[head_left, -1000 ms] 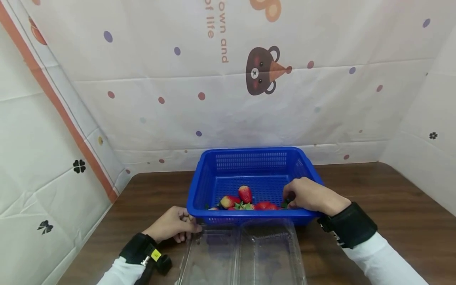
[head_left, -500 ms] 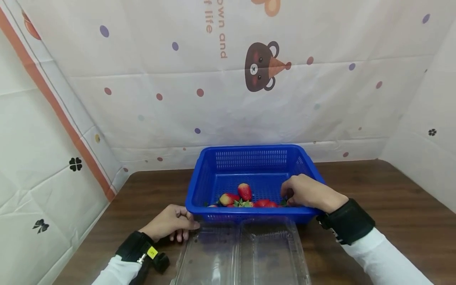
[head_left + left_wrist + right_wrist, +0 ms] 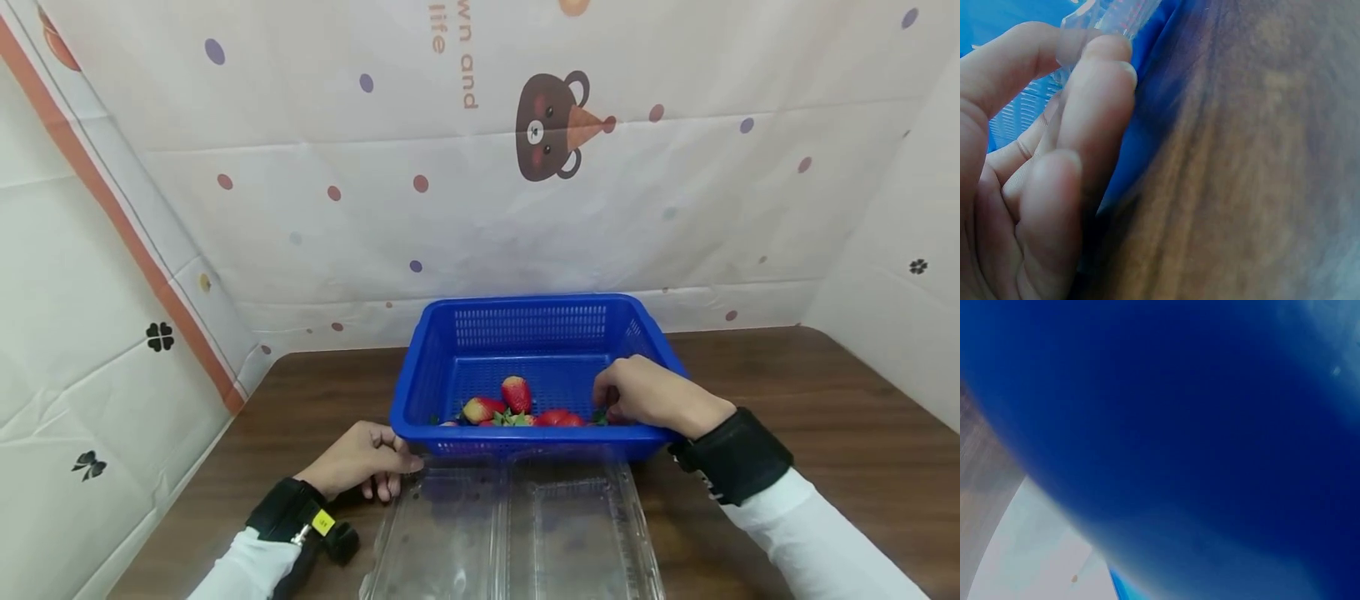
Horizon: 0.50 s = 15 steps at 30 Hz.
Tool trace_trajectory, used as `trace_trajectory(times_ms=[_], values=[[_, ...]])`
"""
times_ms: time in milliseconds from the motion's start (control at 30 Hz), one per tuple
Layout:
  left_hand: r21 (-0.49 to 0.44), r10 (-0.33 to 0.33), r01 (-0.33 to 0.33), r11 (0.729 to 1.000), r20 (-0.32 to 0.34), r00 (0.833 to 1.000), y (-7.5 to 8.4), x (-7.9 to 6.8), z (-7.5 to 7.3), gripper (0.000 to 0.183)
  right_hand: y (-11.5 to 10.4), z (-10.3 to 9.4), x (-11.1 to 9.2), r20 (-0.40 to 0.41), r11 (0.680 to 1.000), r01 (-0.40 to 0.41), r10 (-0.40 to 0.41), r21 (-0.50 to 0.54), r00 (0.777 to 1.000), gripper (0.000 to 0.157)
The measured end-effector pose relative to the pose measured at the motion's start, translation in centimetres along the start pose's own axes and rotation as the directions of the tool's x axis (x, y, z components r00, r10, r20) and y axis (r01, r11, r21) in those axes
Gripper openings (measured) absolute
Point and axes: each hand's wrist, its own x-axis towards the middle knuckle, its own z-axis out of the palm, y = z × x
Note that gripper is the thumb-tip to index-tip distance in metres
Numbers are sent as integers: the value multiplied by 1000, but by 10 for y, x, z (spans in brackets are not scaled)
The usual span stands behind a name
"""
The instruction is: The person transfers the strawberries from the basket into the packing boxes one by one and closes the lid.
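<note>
Left hand [image 3: 365, 461] pinched clear plastic container [image 3: 510, 527]; right hand's [image 3: 654, 395] hold, inside blue rectangular plastic basket [image 3: 517, 434] near surface's [image 3: 840, 408] far edge, was indeterminable. Red strawberries [image 3: 516, 395] likely warranted gentleness.

This looks like a makeshift tabletop booth; what building houses it cannot be told. A wood-grain tabletop [image 3: 787, 400] spreads around the fingers of the left hand [image 3: 363, 462] and right hand [image 3: 656, 398]. Beyond the fingers, past its far edge, hangs a creased white sheet [image 3: 337, 258] printed with dots [image 3: 421, 183], lettering [image 3: 468, 82] and a sideways party-hat bear [image 3: 538, 129]. Pale side sheets [image 3: 67, 275] stand well out from the fingers, left and right. Black wrist straps [image 3: 738, 458] behind the fingers suggest a recording station.
</note>
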Motion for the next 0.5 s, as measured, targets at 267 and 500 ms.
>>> trace_trajectory(times_ms=[267,500], values=[[4,22,-22,1000,-15,1000,0,3,0,33,0,-2,0,-7,1000,10,-10,-7,1000,11],[12,10,-10,1000,-29,1000,-1,4,0,34,1,-3,1,5,1000,6,-5,-17,1000,9]])
